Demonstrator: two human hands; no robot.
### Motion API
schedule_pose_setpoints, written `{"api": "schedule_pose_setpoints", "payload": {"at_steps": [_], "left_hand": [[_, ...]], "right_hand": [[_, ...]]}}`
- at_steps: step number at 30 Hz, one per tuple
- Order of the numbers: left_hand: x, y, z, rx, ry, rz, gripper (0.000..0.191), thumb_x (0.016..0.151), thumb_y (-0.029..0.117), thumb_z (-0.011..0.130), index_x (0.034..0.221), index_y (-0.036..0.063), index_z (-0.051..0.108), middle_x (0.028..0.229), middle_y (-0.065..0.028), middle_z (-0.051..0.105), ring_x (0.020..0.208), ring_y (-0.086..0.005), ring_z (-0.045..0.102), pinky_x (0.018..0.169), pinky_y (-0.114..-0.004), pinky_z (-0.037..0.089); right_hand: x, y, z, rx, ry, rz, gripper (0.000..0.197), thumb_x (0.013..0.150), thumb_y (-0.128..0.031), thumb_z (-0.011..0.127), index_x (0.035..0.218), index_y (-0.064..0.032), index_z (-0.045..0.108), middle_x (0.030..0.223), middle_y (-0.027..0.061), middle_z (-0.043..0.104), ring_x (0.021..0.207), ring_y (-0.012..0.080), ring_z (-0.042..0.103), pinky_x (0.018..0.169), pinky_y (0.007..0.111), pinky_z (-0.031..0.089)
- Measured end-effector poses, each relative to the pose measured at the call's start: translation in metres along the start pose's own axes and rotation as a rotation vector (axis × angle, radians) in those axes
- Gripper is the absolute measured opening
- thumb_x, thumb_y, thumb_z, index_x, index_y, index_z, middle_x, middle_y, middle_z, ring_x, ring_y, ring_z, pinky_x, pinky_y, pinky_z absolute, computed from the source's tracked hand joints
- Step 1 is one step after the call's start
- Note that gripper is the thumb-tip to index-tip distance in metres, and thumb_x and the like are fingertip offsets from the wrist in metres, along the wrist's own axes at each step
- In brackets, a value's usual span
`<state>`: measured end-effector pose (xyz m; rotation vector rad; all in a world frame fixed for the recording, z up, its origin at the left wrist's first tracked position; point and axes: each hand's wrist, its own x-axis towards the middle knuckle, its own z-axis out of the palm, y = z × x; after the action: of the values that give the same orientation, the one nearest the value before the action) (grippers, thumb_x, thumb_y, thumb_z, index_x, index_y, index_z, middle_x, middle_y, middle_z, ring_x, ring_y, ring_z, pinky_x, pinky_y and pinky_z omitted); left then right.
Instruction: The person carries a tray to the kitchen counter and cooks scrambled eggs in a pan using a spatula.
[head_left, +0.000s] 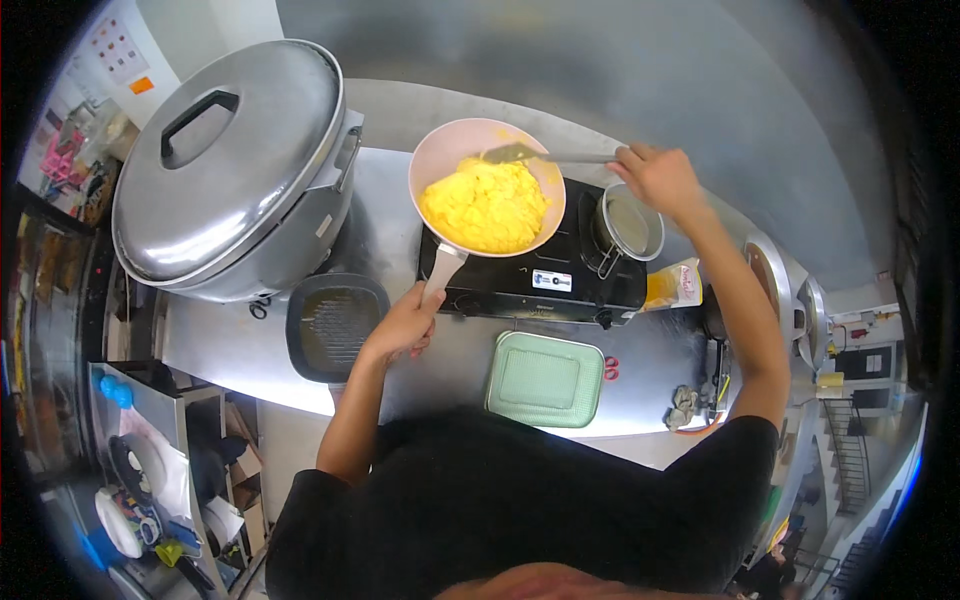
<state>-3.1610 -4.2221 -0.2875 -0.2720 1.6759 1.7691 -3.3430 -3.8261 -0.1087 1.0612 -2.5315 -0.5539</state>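
Note:
My left hand (406, 321) grips the pale handle of a pink frying pan (444, 144), which sits over the left side of a black gas stove (517, 281). A soft mound of yellow scrambled egg (487, 206) fills most of the pan. In my right hand (657, 178) is the long handle of a spatula (517, 153); its blade, smeared with yellow, is over the far part of the pan by the egg. Below the right forearm, a small metal pot (632, 220) with a wire handle rests on the stove's right side.
A large lidded steel cooker (240, 165) stands at the left. Near it lies a black square grill pan (337, 326). In front are a green tray (544, 379) and red-handled scissors (612, 368). A yellow pouch (673, 286) leans by the stove; a crumpled cloth (682, 407) lies right.

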Motion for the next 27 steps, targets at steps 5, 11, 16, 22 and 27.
{"api": "schedule_pose_setpoints", "payload": {"at_steps": [5, 11, 16, 22, 27], "left_hand": [[0.004, -0.001, -0.002, -0.027, -0.015, 0.001, 0.034, 0.114, 0.041, 0.052, 0.123, 0.0080, 0.050, 0.066, -0.0001, 0.046, 0.044, -0.0094, 0.039, 0.040, -0.030, 0.034], [0.005, -0.007, -0.001, -0.047, -0.025, 0.013, 0.035, 0.114, 0.042, 0.052, 0.124, 0.0087, 0.052, 0.065, 0.0005, 0.046, 0.044, -0.0090, 0.040, 0.039, -0.030, 0.034], [0.002, -0.003, -0.001, -0.053, -0.018, -0.002, 0.034, 0.114, 0.041, 0.051, 0.126, 0.0091, 0.050, 0.065, 0.0004, 0.046, 0.044, -0.0090, 0.040, 0.039, -0.030, 0.033], [0.010, -0.010, -0.005, 0.006, -0.041, 0.046, 0.031, 0.115, 0.037, 0.049, 0.128, 0.0090, 0.047, 0.062, -0.0003, 0.045, 0.043, -0.0102, 0.040, 0.037, -0.031, 0.035], [0.011, -0.022, -0.014, 0.117, 0.006, 0.120, 0.037, 0.114, 0.037, 0.050, 0.136, 0.0065, 0.053, 0.061, 0.0032, 0.047, 0.044, -0.0107, 0.045, 0.038, -0.030, 0.038]], "right_hand": [[-0.003, -0.015, -0.030, -0.056, -0.164, 0.239, 0.031, 0.104, -0.038, 0.062, 0.097, -0.0091, 0.072, 0.086, 0.0136, 0.074, 0.077, 0.0365, 0.073, 0.066, 0.050, 0.057], [0.016, -0.032, -0.023, -0.087, -0.398, 0.329, 0.037, 0.100, -0.039, 0.069, 0.087, -0.0059, 0.079, 0.089, 0.0189, 0.076, 0.081, 0.0391, 0.076, 0.071, 0.051, 0.059], [0.035, -0.037, 0.009, 0.072, -0.478, 0.469, 0.024, 0.090, -0.023, 0.069, 0.094, -0.0032, 0.081, 0.095, 0.0231, 0.078, 0.091, 0.0396, 0.076, 0.084, 0.050, 0.061], [0.032, -0.014, 0.094, 0.400, -0.528, 0.514, 0.049, 0.095, -0.050, 0.070, 0.091, -0.0020, 0.081, 0.090, 0.0228, 0.076, 0.086, 0.0411, 0.075, 0.079, 0.052, 0.059], [0.042, -0.060, 0.166, 0.466, -0.104, 0.413, 0.052, 0.101, -0.054, 0.064, 0.101, -0.0040, 0.080, 0.090, 0.0228, 0.076, 0.084, 0.0437, 0.073, 0.076, 0.051, 0.056]]}}
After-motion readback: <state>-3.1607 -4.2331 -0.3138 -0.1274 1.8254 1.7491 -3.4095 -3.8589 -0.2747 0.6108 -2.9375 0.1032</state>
